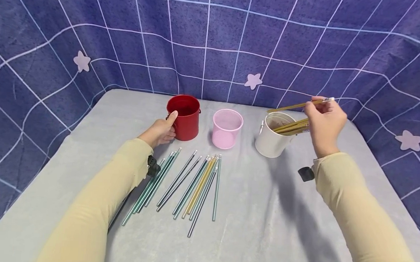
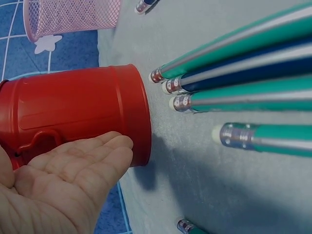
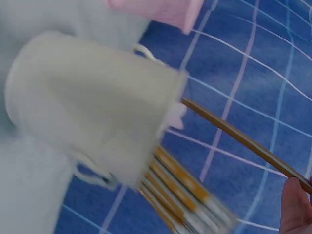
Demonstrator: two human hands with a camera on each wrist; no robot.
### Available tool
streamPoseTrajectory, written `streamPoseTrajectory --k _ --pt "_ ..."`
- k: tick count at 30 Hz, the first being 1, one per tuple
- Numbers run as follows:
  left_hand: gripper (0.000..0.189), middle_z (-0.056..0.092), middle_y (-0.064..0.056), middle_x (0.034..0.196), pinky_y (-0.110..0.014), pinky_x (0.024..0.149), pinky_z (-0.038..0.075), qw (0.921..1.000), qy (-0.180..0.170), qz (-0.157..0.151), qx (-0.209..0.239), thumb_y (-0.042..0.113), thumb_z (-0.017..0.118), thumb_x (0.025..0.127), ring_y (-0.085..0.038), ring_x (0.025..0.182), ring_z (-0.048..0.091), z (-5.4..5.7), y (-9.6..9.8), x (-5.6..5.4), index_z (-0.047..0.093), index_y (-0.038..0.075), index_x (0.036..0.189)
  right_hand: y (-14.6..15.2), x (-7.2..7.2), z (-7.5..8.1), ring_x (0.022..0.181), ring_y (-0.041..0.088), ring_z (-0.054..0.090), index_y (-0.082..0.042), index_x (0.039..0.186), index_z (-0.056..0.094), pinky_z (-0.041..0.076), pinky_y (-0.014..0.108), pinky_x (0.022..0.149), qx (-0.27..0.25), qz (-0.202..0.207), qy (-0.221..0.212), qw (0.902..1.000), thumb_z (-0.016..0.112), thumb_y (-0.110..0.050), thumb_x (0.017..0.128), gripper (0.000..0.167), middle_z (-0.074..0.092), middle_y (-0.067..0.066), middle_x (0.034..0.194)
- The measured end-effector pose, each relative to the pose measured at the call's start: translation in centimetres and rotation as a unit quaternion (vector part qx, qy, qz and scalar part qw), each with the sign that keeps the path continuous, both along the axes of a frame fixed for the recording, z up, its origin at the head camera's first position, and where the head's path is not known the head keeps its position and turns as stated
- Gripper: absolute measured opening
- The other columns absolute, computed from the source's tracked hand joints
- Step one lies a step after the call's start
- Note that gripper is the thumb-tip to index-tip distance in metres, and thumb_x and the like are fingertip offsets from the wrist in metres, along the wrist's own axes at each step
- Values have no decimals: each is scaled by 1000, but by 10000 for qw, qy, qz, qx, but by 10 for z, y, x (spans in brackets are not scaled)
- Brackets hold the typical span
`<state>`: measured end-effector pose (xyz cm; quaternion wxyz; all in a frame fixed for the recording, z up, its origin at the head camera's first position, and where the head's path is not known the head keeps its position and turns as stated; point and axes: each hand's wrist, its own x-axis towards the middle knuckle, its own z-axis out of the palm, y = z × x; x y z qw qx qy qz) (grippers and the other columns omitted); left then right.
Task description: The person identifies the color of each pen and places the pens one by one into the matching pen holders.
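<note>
A red bucket (image 1: 182, 123) stands at the back left of the table. My left hand (image 1: 161, 130) touches its near left side, thumb up by the rim, fingers nearly straight along the wall in the left wrist view (image 2: 73, 180). High over the white bucket (image 1: 271, 141), my right hand (image 1: 326, 119) pinches a gold pencil (image 1: 296, 107) near its eraser end. That pencil slants down leftward, its lower end over the bucket's rim. Several more gold pencils (image 1: 291, 127) lean out of the white bucket to the right, eraser ends outward.
Between the two buckets stands a pink mesh cup (image 1: 227, 128). Green pencils (image 1: 153, 183), dark blue pencils (image 1: 179, 181) and a few gold pencils (image 1: 198, 187) lie on the grey tablecloth (image 1: 247, 228) in front. A blue grid curtain (image 1: 200, 35) with star patches hangs behind.
</note>
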<state>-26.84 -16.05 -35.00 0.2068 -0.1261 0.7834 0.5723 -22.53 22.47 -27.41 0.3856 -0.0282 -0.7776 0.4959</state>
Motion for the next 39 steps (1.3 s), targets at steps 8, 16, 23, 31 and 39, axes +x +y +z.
streamPoseTrajectory --k 8,16,23,31,39 --pt "88 40 -35 139 -45 107 34 10000 14 10 -5 58 26 98 -40 129 42 -3 0 -1 31 -21 136 8 6 -6 53 -14 44 5 91 71 35 9 51 1106 -57 -789 9907 57 -4 79 21 57 -22 60" --pt "88 38 -35 140 -46 108 33 10000 11 -15 32 57 25 98 -40 130 41 -3 -1 0 29 -21 137 -6 8 -21 54 -19 40 8 90 69 34 5 56 1622 348 -925 9818 56 2 78 19 68 24 80" --pt "87 39 -34 140 -45 108 33 10000 18 14 71 57 27 98 -40 130 41 -2 -1 -1 30 -21 137 -12 10 -44 54 -19 40 7 84 68 33 5 53 1774 482 -1164 9760 58 1 77 14 69 22 75" --pt "88 39 -34 140 -45 108 33 10000 -2 24 50 58 27 98 -40 130 42 -4 0 -2 30 -20 137 -8 10 -60 55 -16 40 6 82 70 34 9 55 1701 287 -1180 9779 62 -2 77 13 69 20 75" --pt "88 39 -34 140 -46 108 33 10000 -15 20 54 58 27 98 -40 130 42 -3 1 -2 30 -21 137 2 15 -64 51 -20 40 7 80 69 35 8 54 1577 325 -1372 9774 64 -5 80 13 69 21 75"
